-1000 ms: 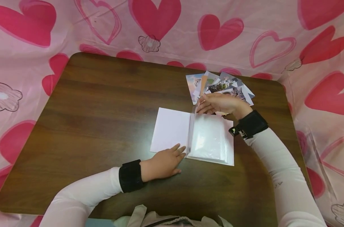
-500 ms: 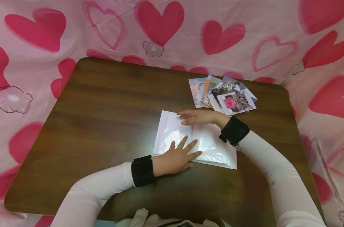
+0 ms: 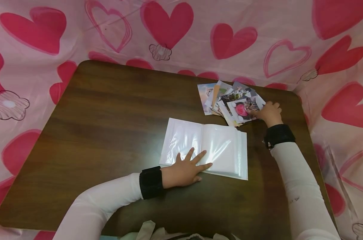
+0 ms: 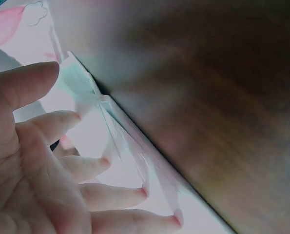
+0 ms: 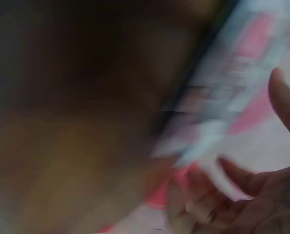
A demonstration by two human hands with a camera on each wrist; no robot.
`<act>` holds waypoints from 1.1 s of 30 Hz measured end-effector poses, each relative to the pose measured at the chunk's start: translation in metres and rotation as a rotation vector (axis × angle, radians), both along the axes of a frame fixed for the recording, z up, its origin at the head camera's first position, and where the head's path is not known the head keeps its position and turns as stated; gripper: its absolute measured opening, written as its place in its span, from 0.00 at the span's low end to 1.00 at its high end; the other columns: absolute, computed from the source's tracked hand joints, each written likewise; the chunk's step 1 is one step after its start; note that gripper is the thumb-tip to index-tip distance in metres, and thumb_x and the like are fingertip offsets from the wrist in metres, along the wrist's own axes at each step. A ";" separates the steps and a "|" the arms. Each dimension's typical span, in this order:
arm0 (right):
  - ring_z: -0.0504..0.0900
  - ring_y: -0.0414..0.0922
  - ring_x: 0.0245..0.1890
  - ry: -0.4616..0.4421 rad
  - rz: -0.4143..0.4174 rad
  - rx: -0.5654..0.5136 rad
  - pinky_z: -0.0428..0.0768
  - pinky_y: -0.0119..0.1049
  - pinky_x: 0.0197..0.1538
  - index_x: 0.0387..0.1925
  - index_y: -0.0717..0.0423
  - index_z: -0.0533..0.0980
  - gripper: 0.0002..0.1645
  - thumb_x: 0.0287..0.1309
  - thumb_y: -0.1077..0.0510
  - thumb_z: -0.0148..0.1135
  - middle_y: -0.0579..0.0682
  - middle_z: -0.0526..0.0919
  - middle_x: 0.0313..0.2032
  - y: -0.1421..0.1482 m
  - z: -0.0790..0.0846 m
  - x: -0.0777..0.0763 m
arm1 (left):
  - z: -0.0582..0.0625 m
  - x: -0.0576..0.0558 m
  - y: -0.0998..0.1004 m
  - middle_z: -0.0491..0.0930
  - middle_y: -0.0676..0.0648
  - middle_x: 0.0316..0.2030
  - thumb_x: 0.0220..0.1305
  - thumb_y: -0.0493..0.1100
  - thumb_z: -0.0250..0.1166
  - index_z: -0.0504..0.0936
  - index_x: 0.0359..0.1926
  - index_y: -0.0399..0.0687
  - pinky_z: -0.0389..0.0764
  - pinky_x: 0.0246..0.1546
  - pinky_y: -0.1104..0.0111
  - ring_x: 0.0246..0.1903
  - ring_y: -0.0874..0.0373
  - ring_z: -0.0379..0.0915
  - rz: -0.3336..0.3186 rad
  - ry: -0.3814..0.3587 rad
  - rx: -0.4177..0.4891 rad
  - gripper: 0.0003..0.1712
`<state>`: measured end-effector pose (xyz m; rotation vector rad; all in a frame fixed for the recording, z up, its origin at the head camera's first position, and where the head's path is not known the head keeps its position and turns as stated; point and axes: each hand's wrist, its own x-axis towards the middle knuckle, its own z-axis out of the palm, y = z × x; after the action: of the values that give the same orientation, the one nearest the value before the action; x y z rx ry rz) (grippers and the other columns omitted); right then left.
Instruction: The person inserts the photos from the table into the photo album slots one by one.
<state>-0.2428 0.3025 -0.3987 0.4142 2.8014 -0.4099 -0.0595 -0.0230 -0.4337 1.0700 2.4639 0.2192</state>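
Note:
A photo album (image 3: 220,146) with clear plastic sleeves lies spread open on the table. My left hand (image 3: 182,170) rests on its near edge at the spine, fingers straight and spread; the left wrist view shows the fingertips (image 4: 142,190) touching the plastic. Beyond the album is a fanned pile of photos (image 3: 208,95). On top lies a cat photo (image 3: 242,111) with a pink patch. My right hand (image 3: 269,113) is at the right edge of this pile, thumb over the cat photo. In the blurred right wrist view, the thumb and fingers (image 5: 242,178) stand apart.
Both hands work over a brown wooden table (image 3: 109,106) with rounded corners. A pink cloth (image 3: 199,33) printed with hearts hangs behind and beside it. The photo pile sits close behind the album, near the table's back right.
A clear sleeve has been turned over to the left side of the album. My right hand has left the album for the photo pile at the right. My left hand shifted slightly right.

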 end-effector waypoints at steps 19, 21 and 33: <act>0.66 0.71 0.57 0.386 -0.201 -0.224 0.66 0.63 0.59 0.71 0.60 0.37 0.57 0.53 0.62 0.66 0.78 0.65 0.59 -0.012 -0.035 0.002 | -0.004 0.006 0.007 0.45 0.45 0.75 0.66 0.57 0.57 0.55 0.73 0.68 0.69 0.54 0.40 0.70 0.39 0.43 -0.042 0.058 0.031 0.37; 0.65 0.64 0.62 0.414 -0.270 -0.391 0.66 0.55 0.63 0.73 0.56 0.32 0.60 0.54 0.65 0.64 0.74 0.63 0.64 -0.010 -0.032 -0.001 | -0.004 0.003 0.005 0.45 0.46 0.75 0.66 0.57 0.57 0.55 0.73 0.68 0.69 0.55 0.41 0.70 0.40 0.44 -0.058 0.051 0.029 0.37; 0.76 0.29 0.17 0.229 -0.041 -0.588 0.77 0.21 0.22 0.64 0.77 0.61 0.36 0.63 0.56 0.58 0.50 0.77 0.34 -0.019 0.018 0.003 | -0.008 -0.017 -0.012 0.47 0.41 0.74 0.68 0.44 0.56 0.53 0.73 0.70 0.66 0.59 0.40 0.71 0.40 0.40 -0.015 0.158 -0.027 0.37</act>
<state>-0.2396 0.2833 -0.3805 0.3001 2.7001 -1.3120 -0.0761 -0.0351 -0.4416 1.1333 2.5892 0.1001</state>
